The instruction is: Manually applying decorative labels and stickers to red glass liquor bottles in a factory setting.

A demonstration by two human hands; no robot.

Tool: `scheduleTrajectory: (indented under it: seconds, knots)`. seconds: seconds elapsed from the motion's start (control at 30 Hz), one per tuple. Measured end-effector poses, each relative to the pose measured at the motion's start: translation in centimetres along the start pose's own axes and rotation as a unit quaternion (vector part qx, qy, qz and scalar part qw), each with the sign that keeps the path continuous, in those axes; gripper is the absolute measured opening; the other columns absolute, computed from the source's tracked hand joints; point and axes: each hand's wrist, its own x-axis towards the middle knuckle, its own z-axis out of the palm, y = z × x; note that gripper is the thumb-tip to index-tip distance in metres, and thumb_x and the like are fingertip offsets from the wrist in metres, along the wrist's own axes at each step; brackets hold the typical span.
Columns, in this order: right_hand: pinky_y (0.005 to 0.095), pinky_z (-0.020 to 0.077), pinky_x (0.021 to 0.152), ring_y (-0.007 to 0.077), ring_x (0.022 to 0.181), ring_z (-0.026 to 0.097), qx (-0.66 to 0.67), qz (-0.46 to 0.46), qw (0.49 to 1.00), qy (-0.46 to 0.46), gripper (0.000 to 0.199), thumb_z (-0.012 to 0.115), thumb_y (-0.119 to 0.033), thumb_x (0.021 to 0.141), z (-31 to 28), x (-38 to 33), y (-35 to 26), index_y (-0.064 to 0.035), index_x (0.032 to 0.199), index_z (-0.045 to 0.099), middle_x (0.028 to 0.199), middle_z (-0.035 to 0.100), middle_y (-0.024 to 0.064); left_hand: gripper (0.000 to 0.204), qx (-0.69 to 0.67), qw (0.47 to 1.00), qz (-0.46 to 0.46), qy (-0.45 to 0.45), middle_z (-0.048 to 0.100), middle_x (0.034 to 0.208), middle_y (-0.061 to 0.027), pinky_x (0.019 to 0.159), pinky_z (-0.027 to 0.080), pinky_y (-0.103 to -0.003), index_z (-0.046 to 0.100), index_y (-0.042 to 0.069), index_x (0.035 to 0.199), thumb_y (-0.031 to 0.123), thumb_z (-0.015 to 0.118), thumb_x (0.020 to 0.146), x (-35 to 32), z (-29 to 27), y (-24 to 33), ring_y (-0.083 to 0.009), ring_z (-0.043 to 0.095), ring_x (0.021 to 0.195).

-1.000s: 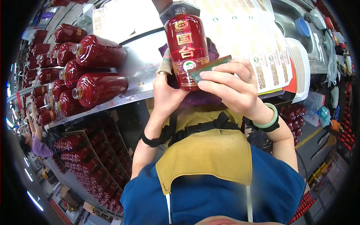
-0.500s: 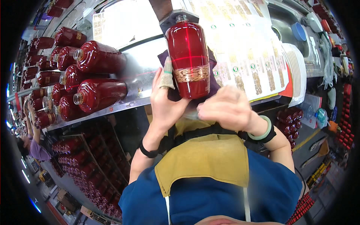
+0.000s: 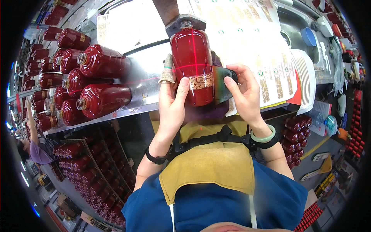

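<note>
A red glass bottle (image 3: pixel 192 50) lies on a dark purple cloth (image 3: pixel 216 60), its neck against a metal block (image 3: pixel 181 22). Thin red light lines cross its body, and a gold patterned decal (image 3: pixel 201 81) wraps the lower part. My left hand (image 3: pixel 172 94) grips the bottle's left side, thumb pressed near the decal's edge, a cloth finger cover (image 3: pixel 167 69) on one finger. At the bottle's right side, my right hand (image 3: pixel 244 91) pinches a thin dark green flat piece (image 3: pixel 221 86), which touches or nearly touches the glass. Its exact kind cannot be made out.
Several red bottles (image 3: pixel 102 62) lie on the metal bench (image 3: pixel 145 69) at left. Sheets of gold decals (image 3: pixel 266 54) cover the bright surface at right, beside stacked white trays (image 3: pixel 303 77) and a metal sink (image 3: pixel 293 27). More bottles (image 3: pixel 89 166) fill racks below; another person (image 3: pixel 38 152) is far left.
My right hand has moved from below the bottle's base to its right side, bringing the green piece into clear view. My left thumb has shifted up onto the bottle, beside the decal.
</note>
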Motion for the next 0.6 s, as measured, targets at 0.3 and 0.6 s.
scheduleTrajectory:
  seconds: [0.3, 0.6]
  knots:
    - [0.0243, 0.0512, 0.088, 0.0098, 0.102, 0.062, 0.017, 0.001, 1.0, -0.002, 0.028, 0.064, 0.001, 0.099, 0.5, 0.0, -0.4, 0.0025, 0.126, 0.057, 0.111, 0.064, 0.0057, 0.067, -0.012, 1.0, 0.002, 0.006, 0.045, 0.155, -0.0168, 0.115, 0.041, -0.037, 0.026, -0.001, 0.161, 0.008, 0.061, 0.104, 0.5, -0.1, -0.4, -0.0222, 0.049, 0.137]
    - [0.0288, 0.0532, 0.07, 0.0176, 0.081, 0.069, -0.169, -0.021, 0.984, -0.046, 0.021, 0.075, -0.002, 0.086, 3.4, 1.4, -4.7, 0.0002, 0.105, 0.067, 0.094, 0.067, 0.0099, 0.059, -0.03, 0.999, -0.04, -0.012, 0.048, 0.152, -0.0171, 0.113, 0.042, -0.036, 0.028, -0.002, 0.16, 0.029, 0.045, 0.112, -0.1, -0.9, -0.1, -0.0222, 0.051, 0.136]
